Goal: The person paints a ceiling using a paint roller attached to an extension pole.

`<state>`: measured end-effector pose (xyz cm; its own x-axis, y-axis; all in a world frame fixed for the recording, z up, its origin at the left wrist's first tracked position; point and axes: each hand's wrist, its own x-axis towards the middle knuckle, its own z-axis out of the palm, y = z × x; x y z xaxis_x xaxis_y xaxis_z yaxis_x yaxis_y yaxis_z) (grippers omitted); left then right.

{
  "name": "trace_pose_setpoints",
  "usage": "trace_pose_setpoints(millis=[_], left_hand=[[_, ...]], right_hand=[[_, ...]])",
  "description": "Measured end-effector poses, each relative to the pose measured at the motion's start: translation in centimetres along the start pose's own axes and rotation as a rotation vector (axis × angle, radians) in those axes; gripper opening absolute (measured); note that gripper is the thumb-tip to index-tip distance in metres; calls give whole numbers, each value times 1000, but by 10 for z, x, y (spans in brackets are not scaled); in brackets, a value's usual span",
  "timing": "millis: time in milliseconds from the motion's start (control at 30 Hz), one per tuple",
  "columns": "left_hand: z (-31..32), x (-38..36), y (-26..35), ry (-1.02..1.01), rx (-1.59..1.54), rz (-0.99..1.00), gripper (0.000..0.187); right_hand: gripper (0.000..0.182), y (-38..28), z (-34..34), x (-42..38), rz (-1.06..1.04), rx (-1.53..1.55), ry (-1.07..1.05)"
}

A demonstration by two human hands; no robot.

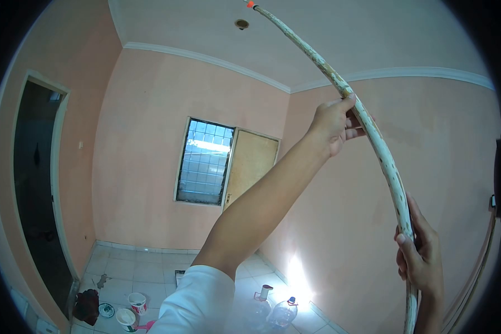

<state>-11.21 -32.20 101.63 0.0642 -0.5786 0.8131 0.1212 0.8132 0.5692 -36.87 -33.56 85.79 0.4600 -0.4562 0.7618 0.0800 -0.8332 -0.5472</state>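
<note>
A long pole (pixel 387 158), with worn whitish and green-brown patches, runs from the bottom right up to the ceiling area. My left hand (pixel 339 123) holds it around its middle, thumb on the near side and fingers behind. Lower down, my right hand (pixel 420 250) is wrapped round the same pole. At the pole's upper end is a small orange piece (pixel 250 4), close in view to a round ceiling fixture (pixel 241 24). Whether they touch cannot be told.
A barred window (pixel 206 161) and a pale door (pixel 251 164) stand ahead. An open doorway (pixel 39 167) is at left. On the tiled floor are buckets (pixel 137 303), a dark cloth (pixel 87 307) and large clear bottles (pixel 284 313). A cable (pixel 480 267) hangs at right.
</note>
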Motion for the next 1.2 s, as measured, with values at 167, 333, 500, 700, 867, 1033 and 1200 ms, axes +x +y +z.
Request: trace_pose_setpoints(millis=[167, 333, 500, 700, 867, 1033, 1200], left_hand=[[-34, -24, 37, 53, 16, 36, 29], [-55, -72, 46, 122, 50, 26, 29], [-117, -75, 48, 169, 64, -5, 28], [-163, -72, 50, 234, 72, 3, 28], [-169, -73, 61, 248, 95, 14, 30], [-170, -83, 79, 258, 89, 20, 29], [-172, -78, 88, 243, 85, 54, 27]], right_hand=[[66, -30, 47, -2, -31, 9, -32], [64, -33, 88, -32, -26, 57, -78], [62, -21, 139, -9, -25, 47, -115], [60, -23, 183, 7, -20, 21, -122], [58, -34, 194, 3, -61, -3, -103], [57, -51, 209, -8, -76, 1, -83], [56, -58, 215, -1, -94, -4, -62]])
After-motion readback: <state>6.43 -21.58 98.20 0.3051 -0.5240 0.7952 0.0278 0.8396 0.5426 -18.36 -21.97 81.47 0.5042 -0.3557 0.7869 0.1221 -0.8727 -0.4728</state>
